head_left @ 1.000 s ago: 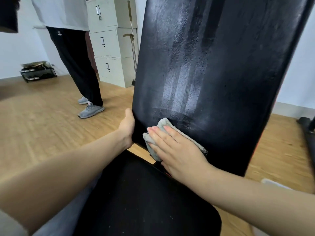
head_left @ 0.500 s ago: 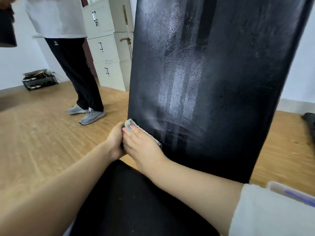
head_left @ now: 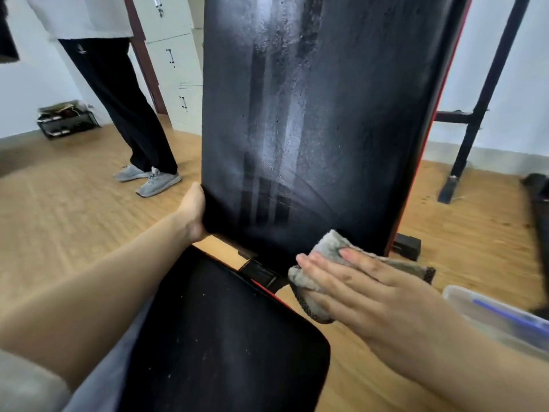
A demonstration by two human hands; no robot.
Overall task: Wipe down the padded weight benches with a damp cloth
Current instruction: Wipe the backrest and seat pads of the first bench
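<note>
I have the left hand (head_left: 194,214) clamped on the lower left edge of the upright backrest pad (head_left: 341,99): the thumb lies along the front edge, and the fingers go round behind, where I cannot see them. The right hand (head_left: 377,295) lies flat on the grey cloth (head_left: 328,248), its fingers (head_left: 359,260) straight and close together, pressing the cloth against the pad's lower right corner. The rest of the cloth bunches under the palm, below the pad's bottom edge. The pad's face shows a pale sheen down the middle, cut by dark stripes. The black seat pad (head_left: 222,337) sits below it, speckled with light flecks. On the wooden floor (head_left: 59,218) to the left stands 1 bystander (head_left: 124,108) in dark trousers. A clear plastic container (head_left: 499,316) is at the right edge.
</note>
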